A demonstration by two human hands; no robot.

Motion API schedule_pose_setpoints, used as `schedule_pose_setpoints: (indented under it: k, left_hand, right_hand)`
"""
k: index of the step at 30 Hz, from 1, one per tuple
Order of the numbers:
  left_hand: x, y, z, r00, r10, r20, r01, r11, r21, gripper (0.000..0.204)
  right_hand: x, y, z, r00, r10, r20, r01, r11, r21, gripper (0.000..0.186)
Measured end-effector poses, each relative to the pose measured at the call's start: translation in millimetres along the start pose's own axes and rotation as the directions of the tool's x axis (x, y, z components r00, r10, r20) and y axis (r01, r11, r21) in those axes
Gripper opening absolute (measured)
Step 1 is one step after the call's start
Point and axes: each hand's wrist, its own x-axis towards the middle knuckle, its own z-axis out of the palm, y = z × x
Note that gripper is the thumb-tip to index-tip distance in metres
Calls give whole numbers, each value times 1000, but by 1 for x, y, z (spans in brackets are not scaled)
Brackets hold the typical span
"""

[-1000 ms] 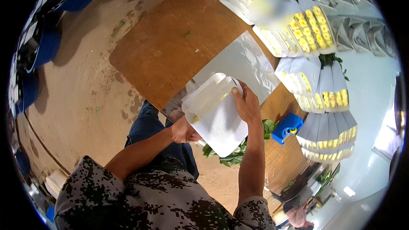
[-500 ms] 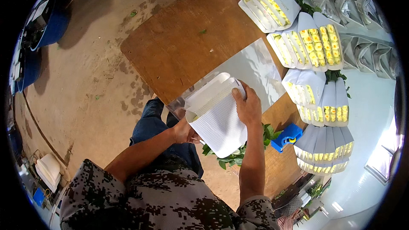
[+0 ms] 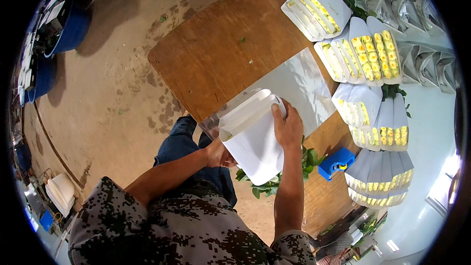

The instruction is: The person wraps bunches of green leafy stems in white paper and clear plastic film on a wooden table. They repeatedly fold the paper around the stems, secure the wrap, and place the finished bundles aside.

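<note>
Both my hands hold a white corrugated paper wrap (image 3: pixel 255 142) tilted over the table's near edge. Its far end is folded over in layers, and what lies inside cannot be made out. My right hand (image 3: pixel 288 126) grips the wrap's right edge, thumb on top and fingers around the side. At the lower left, my left hand (image 3: pixel 219 153) closes on the other edge, with some of its fingers hidden beneath. Green leaves (image 3: pixel 310 161) stick out from under the wrap toward me. A clear plastic sheet (image 3: pixel 306 83) lies flat on the table beyond it.
The brown wooden table (image 3: pixel 211 44) carries a blue tape dispenser (image 3: pixel 336 163) at right. Several paper-wrapped bunches of yellow flowers (image 3: pixel 365 59) line its right side. Grey folded sleeves (image 3: pixel 424 64) hang against the wall. Blue tubs (image 3: pixel 73 29) stand on the floor at left.
The whole view has shifted slightly, so everything appears a little further right and lower. My left fingers have curled in more under the wrap's edge. My right hand keeps its hold.
</note>
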Motion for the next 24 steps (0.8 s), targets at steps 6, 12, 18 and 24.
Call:
schedule_pose_setpoints:
  k: [6, 12, 18, 24]
  left_hand:
    - [11, -5, -10, 997, -53, 50, 58, 993, -102, 74]
    - [-14, 7, 10, 991, -71, -110, 78, 995, 55, 84]
    - [-19, -26, -65, 964, -88, -252, 139, 971, 194, 72]
    - [-25, -5, -23, 971, 184, -155, -179, 983, 46, 79]
  right_hand:
    - [3, 7, 2, 1000, 2, -23, -1, 1000, 11, 54]
    - [1, 6, 5, 999, -9, -42, 9, 1000, 1, 51]
    - [4, 16, 10, 996, -66, -66, 70, 995, 65, 49]
    - [2, 6, 3, 999, -26, -46, 28, 999, 46, 50]
